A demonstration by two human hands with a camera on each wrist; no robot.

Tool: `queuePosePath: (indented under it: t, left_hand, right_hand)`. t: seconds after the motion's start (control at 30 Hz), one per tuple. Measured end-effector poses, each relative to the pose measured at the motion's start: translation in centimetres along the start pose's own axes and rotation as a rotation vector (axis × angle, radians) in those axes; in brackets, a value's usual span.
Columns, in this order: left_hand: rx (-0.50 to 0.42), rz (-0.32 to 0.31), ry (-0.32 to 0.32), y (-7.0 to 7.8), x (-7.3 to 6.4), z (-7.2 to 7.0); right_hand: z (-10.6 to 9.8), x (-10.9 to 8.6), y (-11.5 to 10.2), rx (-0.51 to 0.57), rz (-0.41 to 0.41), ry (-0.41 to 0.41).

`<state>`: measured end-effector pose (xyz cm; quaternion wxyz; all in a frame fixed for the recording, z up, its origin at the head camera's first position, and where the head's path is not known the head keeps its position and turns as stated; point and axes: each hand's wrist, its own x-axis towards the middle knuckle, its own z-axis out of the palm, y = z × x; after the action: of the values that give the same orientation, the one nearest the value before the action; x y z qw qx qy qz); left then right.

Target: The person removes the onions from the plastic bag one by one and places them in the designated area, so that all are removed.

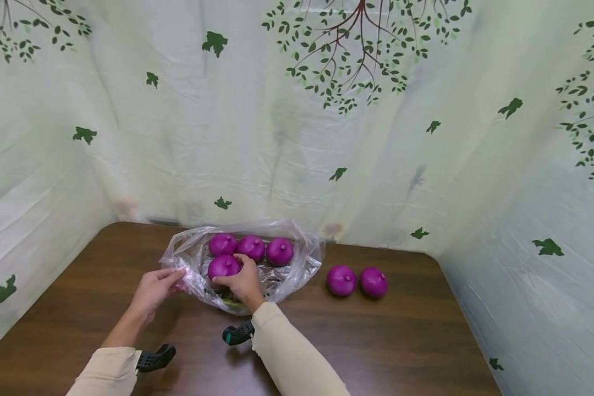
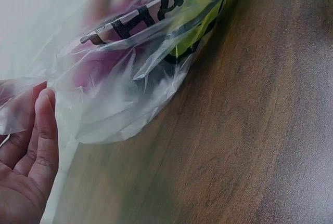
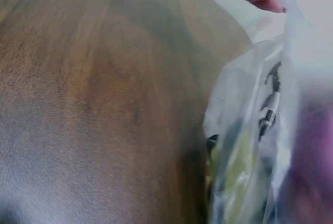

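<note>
A clear plastic bag (image 1: 304, 264) lies with its mouth spread on the table; black lettering and a yellow patch on its side show in the left wrist view. My left hand (image 1: 153, 291) pinches the bag's left rim between thumb and fingers. Inside the bag, my right hand (image 1: 246, 283) grips a purple onion (image 1: 223, 267), round with a short stub. Behind it in the bag sit three more onions, the rightmost onion (image 1: 279, 252) apart from the hand. The right wrist view shows only a purple blur (image 3: 317, 151) of the gripped one.
Two further onions, a left one (image 1: 341, 280) and a right one (image 1: 373, 282), stand side by side on the brown wooden table (image 1: 401, 341), right of the bag. A pale leaf-printed curtain (image 1: 287, 137) hangs behind the table and along both sides.
</note>
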<state>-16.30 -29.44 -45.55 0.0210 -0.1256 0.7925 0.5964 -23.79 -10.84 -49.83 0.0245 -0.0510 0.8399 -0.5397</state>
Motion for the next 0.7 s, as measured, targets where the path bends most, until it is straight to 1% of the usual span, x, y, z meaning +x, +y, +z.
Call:
queuePosePath:
  t: [0.13, 0.3, 0.47, 0.57, 0.7]
  left_hand:
    - [0.010, 0.002, 0.006, -0.1, 0.0, 0.0]
    - [-0.003, 0.011, 0.002, -0.2, 0.1, 0.0]
    - [-0.017, 0.018, 0.001, -0.4, 0.2, -0.2]
    - [-0.006, 0.016, -0.005, -0.3, 0.3, -0.3]
    - [0.013, 0.013, -0.014, -0.2, 0.4, -0.3]
  right_hand:
    - [-0.8, -0.1, -0.2, 0.025, -0.014, 0.000]
    - [-1.8, -0.4, -0.5, 0.060, -0.015, -0.017]
    - [-3.0, -0.6, -0.8, 0.111, -0.020, -0.071]
    - [-3.8, -0.6, -0.8, 0.151, -0.045, -0.103]
    - [-5.0, -0.7, -0.7, 0.179, -0.067, -0.122]
